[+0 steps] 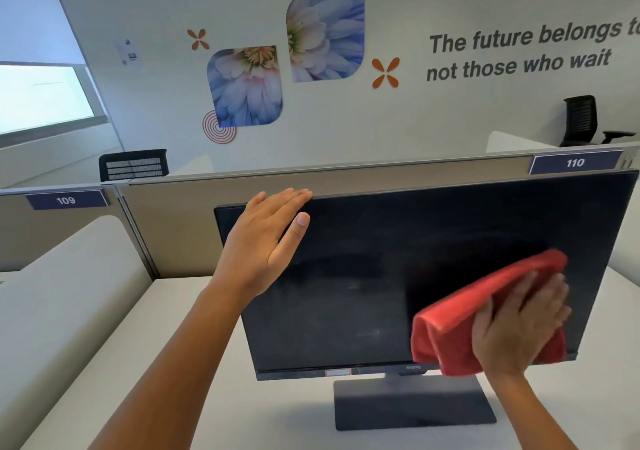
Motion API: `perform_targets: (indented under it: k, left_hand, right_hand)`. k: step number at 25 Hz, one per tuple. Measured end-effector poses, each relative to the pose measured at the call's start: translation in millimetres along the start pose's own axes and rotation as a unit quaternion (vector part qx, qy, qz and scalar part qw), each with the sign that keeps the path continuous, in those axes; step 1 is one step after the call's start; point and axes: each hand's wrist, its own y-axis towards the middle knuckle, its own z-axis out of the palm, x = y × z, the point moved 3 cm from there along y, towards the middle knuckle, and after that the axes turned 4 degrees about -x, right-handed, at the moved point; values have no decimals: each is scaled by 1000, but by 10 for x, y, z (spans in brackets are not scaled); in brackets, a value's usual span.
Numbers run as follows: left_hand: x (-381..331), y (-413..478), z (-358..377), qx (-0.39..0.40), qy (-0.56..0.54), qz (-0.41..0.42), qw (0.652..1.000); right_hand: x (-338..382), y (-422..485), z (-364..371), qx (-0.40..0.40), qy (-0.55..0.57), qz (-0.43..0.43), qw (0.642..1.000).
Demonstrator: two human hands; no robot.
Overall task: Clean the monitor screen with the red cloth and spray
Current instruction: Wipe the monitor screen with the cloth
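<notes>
A black monitor (pixel 381 269) stands on its flat base on the white desk, screen dark with faint smears on its left half. My right hand (pixel 519 325) presses a bunched red cloth (pixel 460 318) flat against the lower right of the screen. My left hand (pixel 270 235) rests on the monitor's upper left corner, fingers over the top edge and thumb on the screen. No spray bottle is in view.
A beige partition (pixel 180 228) with labels 109 and 110 runs behind the monitor. The white desk (pixel 194 352) spreads to the left and front. The monitor base (pixel 412 404) sits near me. Black office chairs stand beyond the partition.
</notes>
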Motion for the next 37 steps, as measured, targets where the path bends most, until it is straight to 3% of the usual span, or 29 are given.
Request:
perform_targets:
  k: [3,5,7,8,10,13,15,18,20,22,23,25,29,32,35,37]
  left_hand:
    - [21,-7,11,-9,-3,-1,1000]
    - [24,-12,22,-21,-8,-4,1000]
    - [15,-10,39,-32,-16,-6,999]
    - [10,-7,44,-37,-18,-7,999]
    - [-3,-7,49,-44,-23,-8,999]
    - [-20,-8,39,-45,-17,-2,999]
    - [-26,-4,24,-45,-8,-1,999]
    - [-58,10,2,-45,7,-3,999]
    - [-86,11,-4,-44,19,-2,999]
    - [-98,14,-5,-45,20,-5,999]
    - [-98,15,-1,-46,17,-7,999]
    - [-88,14,10,-47,11,-10,999]
    - [-63,23,33,-44,11,-14,999]
    - [-56,34,34,-40,14,-17,999]
    - [-82,50,44,-43,11,-17,999]
    - [-93,56,51,-47,8,-17,999]
  right_hand:
    - [-66,93,-4,-50,25,225,973]
    - [114,170,32,-48,46,281,958]
    - [461,244,54,-49,57,284,956]
    - [694,254,37,-53,64,250,965]
    - [1191,180,-4,-44,71,105,991]
    - [1859,-163,22,27,121,-123,985]
    - [2090,-541,72,48,112,-280,952]
    - [1934,-1177,226,84,55,-490,866]
    - [1647,-1520,285,93,1,-593,800]
    - [1479,-1643,314,94,-24,-642,760]
    - [1472,-1584,310,95,-18,-640,762]
    - [1529,-1268,256,101,40,-574,812]
    - [1427,-181,40,39,138,-367,919]
    - [1005,698,-99,-25,112,-182,976]
    - [599,1167,-166,-60,53,-2,997]
    - [583,1115,-145,-60,55,65,995]
